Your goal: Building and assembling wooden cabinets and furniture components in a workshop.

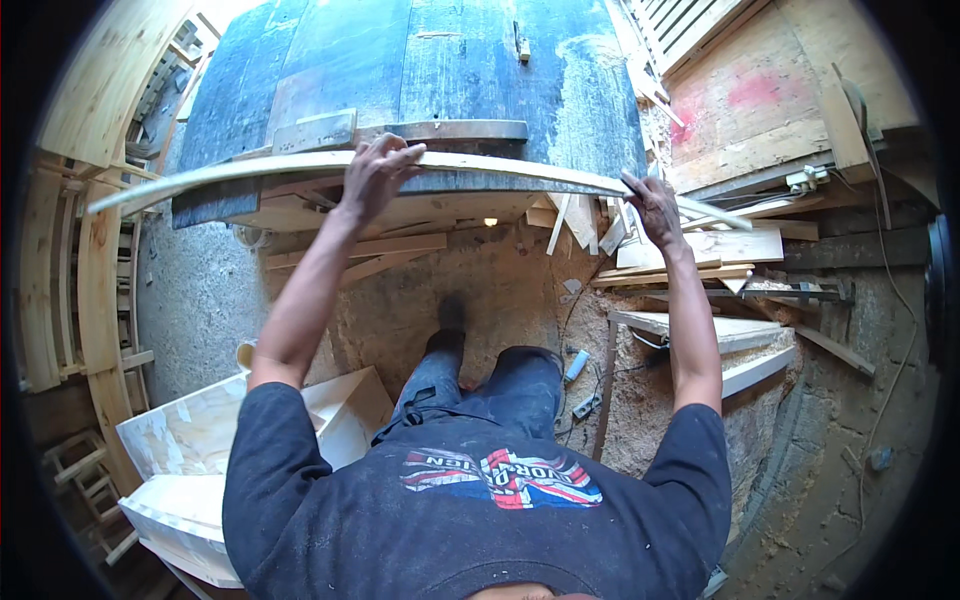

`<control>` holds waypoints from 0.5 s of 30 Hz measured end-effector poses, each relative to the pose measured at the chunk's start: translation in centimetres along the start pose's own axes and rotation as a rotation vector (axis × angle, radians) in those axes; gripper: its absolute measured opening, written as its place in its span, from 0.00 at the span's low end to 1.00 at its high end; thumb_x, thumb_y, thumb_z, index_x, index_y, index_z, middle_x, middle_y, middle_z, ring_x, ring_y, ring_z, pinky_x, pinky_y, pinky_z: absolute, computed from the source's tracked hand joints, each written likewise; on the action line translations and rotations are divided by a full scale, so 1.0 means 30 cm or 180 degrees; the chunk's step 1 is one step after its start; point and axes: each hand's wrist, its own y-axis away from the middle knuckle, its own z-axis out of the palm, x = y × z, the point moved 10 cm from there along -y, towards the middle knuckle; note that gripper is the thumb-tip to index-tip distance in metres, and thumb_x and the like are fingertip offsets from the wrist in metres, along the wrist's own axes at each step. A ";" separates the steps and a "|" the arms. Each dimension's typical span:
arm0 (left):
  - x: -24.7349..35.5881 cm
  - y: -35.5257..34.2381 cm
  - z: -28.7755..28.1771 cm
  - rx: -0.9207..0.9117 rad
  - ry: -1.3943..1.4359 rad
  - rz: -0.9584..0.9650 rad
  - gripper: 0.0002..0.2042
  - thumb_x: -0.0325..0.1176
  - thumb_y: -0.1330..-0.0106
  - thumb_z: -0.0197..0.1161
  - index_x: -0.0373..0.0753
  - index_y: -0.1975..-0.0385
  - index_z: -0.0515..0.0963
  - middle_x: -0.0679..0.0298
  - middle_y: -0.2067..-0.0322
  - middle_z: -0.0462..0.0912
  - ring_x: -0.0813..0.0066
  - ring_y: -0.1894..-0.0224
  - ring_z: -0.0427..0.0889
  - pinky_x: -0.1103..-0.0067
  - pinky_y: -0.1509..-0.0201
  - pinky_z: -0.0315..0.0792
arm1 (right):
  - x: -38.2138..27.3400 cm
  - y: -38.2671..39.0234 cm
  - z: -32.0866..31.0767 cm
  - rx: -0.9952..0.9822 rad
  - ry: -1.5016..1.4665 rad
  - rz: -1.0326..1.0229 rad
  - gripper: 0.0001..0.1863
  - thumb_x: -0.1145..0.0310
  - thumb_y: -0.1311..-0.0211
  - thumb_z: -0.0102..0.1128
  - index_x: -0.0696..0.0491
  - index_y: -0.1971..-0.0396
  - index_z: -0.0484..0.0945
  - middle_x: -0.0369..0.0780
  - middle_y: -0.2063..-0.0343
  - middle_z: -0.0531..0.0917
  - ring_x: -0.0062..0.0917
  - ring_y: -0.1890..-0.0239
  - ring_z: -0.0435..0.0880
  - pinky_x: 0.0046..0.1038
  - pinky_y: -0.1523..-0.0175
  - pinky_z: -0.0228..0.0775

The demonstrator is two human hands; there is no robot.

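Observation:
A long, thin wooden strip (500, 165) stretches across the near edge of the workbench and looks bowed in this wide view. My left hand (380, 178) grips it left of its middle, fingers over the top. Toward the right end, my right hand (655, 208) is closed round the same strip, beside the bench corner. Behind the strip, a wooden bar (460, 130) and a shorter wooden block (315, 131) lie along the front of the worn blue-grey workbench (450, 70).
Offcuts and boards (700, 250) are piled right of the bench. White box-like pieces (190, 430) stand at lower left, near stacked timber (100, 270). A light-blue cylinder (577, 365) and a power socket (587, 406) with cables lie on the sawdust-covered floor by my legs.

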 end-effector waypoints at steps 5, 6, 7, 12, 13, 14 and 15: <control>-0.063 -0.060 0.210 0.0310 0.0411 -0.0566 0.15 0.34 0.42 0.75 0.49 0.53 0.89 0.65 0.63 0.80 0.65 0.57 0.77 0.68 0.50 0.71 | 0.181 -0.152 0.146 0.0383 -0.0031 0.0059 0.24 0.59 0.33 0.66 0.39 0.37 0.80 0.41 0.58 0.78 0.38 0.53 0.77 0.42 0.45 0.68; -0.039 -0.068 0.225 0.0489 0.0417 -0.0319 0.13 0.32 0.43 0.76 0.47 0.58 0.89 0.66 0.65 0.79 0.64 0.57 0.75 0.67 0.49 0.70 | 0.220 -0.150 0.195 0.0222 0.0074 0.0227 0.24 0.59 0.33 0.66 0.38 0.37 0.80 0.41 0.57 0.78 0.38 0.52 0.77 0.42 0.45 0.68; -0.046 -0.069 0.259 0.0454 0.0436 -0.0396 0.12 0.32 0.44 0.76 0.47 0.60 0.88 0.66 0.65 0.79 0.64 0.57 0.75 0.67 0.49 0.69 | 0.230 -0.138 0.220 0.0267 0.0094 0.0162 0.24 0.58 0.34 0.66 0.38 0.37 0.80 0.41 0.56 0.78 0.38 0.51 0.77 0.42 0.44 0.68; -0.082 -0.079 0.353 0.0500 0.0374 -0.0607 0.12 0.33 0.49 0.80 0.47 0.66 0.84 0.66 0.54 0.77 0.65 0.50 0.73 0.66 0.45 0.65 | 0.307 -0.132 0.289 0.0399 0.0225 0.0310 0.28 0.62 0.35 0.67 0.35 0.33 0.77 0.42 0.52 0.75 0.40 0.48 0.74 0.42 0.41 0.65; -0.092 -0.086 0.357 0.0518 0.0324 -0.0617 0.13 0.34 0.50 0.81 0.48 0.67 0.84 0.66 0.50 0.77 0.66 0.47 0.73 0.65 0.43 0.64 | 0.304 -0.143 0.295 0.0421 0.0217 0.0261 0.29 0.62 0.35 0.67 0.34 0.33 0.77 0.42 0.51 0.75 0.41 0.47 0.74 0.43 0.40 0.64; -0.093 -0.093 0.350 0.0582 0.0081 -0.0585 0.23 0.35 0.54 0.85 0.49 0.57 0.83 0.64 0.43 0.74 0.66 0.42 0.70 0.62 0.38 0.61 | 0.306 -0.145 0.291 0.0467 0.0294 0.0279 0.30 0.57 0.36 0.69 0.32 0.33 0.76 0.41 0.49 0.74 0.38 0.46 0.73 0.42 0.40 0.64; -0.118 -0.101 0.369 0.0370 0.0194 -0.0778 0.28 0.36 0.55 0.85 0.50 0.51 0.81 0.64 0.42 0.74 0.66 0.41 0.70 0.62 0.36 0.60 | 0.313 -0.151 0.289 0.0486 0.0275 0.0343 0.30 0.57 0.36 0.69 0.32 0.33 0.77 0.41 0.49 0.74 0.39 0.46 0.73 0.41 0.41 0.65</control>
